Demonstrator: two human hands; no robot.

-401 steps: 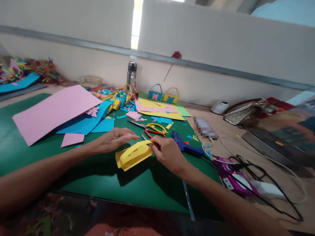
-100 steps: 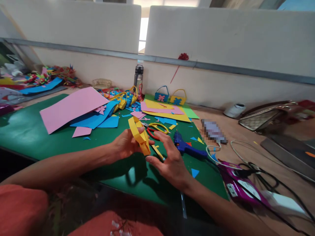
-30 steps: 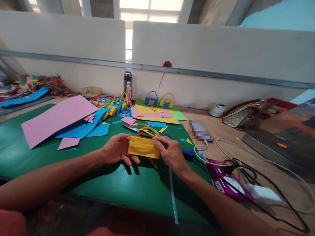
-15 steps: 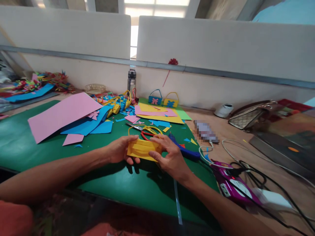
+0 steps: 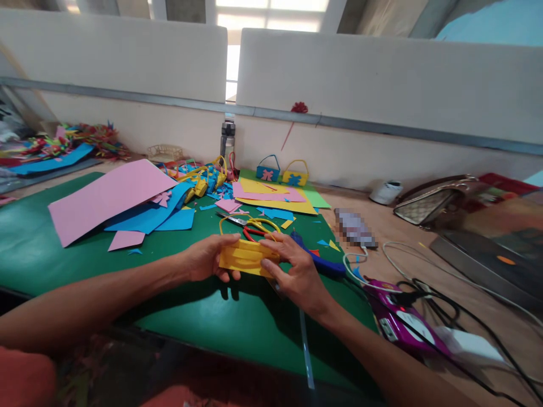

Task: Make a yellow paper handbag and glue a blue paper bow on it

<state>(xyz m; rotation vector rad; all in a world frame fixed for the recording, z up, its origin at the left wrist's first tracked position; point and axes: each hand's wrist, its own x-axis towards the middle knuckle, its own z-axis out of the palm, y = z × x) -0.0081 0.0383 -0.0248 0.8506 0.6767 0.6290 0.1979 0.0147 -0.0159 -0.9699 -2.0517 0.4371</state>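
Note:
A small yellow paper handbag [image 5: 242, 258] with a thin looped handle is held just above the green mat [image 5: 199, 308]. My left hand [image 5: 211, 257] grips its left end, thumb along the top edge and fingers underneath. On the right end, my right hand [image 5: 294, 268] is closed, with its thumb across the near face. Right behind the bag lie scissors [image 5: 253, 233] with red and yellow handles, partly hidden by it. A blue glue gun [image 5: 320, 261] rests beyond my right hand, and a clear glue stick [image 5: 306, 350] sticks out below that wrist.
Pink sheets [image 5: 112, 198] and blue sheets [image 5: 148, 217] lie at the left. Two finished little bags [image 5: 268, 171] stand against the wall near a bottle [image 5: 228, 138]. At the right are a phone [image 5: 355, 227], a purple power strip [image 5: 405, 316], cables and a handbag [image 5: 432, 200].
Both hands keep their hold on the yellow bag. My right thumb and fingers have shifted slightly to the right along it; the rest looks the same.

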